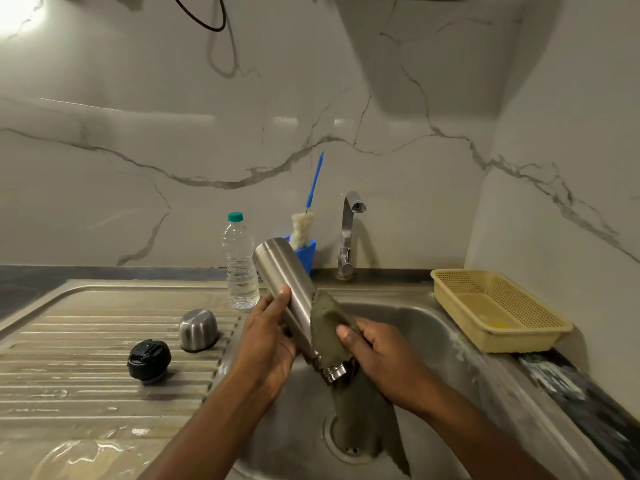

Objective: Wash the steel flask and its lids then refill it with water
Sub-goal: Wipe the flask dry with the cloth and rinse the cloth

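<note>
The steel flask [282, 271] is tilted over the sink, base up and to the left, open threaded mouth [335, 372] pointing down. My left hand [266, 344] grips its body from the left. My right hand [377, 355] holds a grey-green cloth [325, 320] wrapped round the flask's lower part; the cloth hangs down into the basin. On the ribbed drainboard to the left stand the steel cup lid [198, 329] and the black stopper lid [149, 360].
A clear water bottle [240, 263] with a green cap stands behind the flask. A blue holder [306, 254] carries a bottle brush [303, 226]. The tap [349, 230] is not running. A yellow basket [498, 310] sits right of the sink basin [415, 323].
</note>
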The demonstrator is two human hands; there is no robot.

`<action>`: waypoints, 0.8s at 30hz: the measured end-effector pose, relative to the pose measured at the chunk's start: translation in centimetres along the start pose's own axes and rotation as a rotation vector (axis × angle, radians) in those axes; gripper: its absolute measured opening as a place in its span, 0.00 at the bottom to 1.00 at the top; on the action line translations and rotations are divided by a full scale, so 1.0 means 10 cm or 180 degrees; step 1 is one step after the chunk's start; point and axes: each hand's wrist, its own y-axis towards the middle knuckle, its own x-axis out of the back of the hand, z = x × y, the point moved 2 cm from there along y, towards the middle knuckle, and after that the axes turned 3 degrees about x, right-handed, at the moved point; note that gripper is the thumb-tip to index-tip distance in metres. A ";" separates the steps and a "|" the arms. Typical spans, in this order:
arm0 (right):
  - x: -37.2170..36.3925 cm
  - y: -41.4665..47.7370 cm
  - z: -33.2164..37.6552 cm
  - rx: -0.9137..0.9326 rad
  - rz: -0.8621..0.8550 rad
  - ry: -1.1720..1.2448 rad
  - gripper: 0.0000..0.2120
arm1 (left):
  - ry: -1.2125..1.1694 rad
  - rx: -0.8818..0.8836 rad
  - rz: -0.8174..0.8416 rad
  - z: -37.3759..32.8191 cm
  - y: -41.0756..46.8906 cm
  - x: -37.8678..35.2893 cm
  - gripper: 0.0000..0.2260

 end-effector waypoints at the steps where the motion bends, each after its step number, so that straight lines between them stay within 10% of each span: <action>1: 0.00 0.00 0.02 0.0080 -0.0011 -0.0050 0.13 | -0.0053 0.0005 -0.0002 0.00 0.01 0.00 0.23; 20: 0.30 0.08 0.05 0.0023 -0.1168 -0.0172 0.16 | 0.0567 0.0327 -0.0234 0.16 0.08 0.12 0.30; 24: 0.27 0.13 0.14 -0.0127 -0.1251 0.2026 0.20 | 0.0667 0.0464 -0.0086 0.21 0.04 0.08 0.24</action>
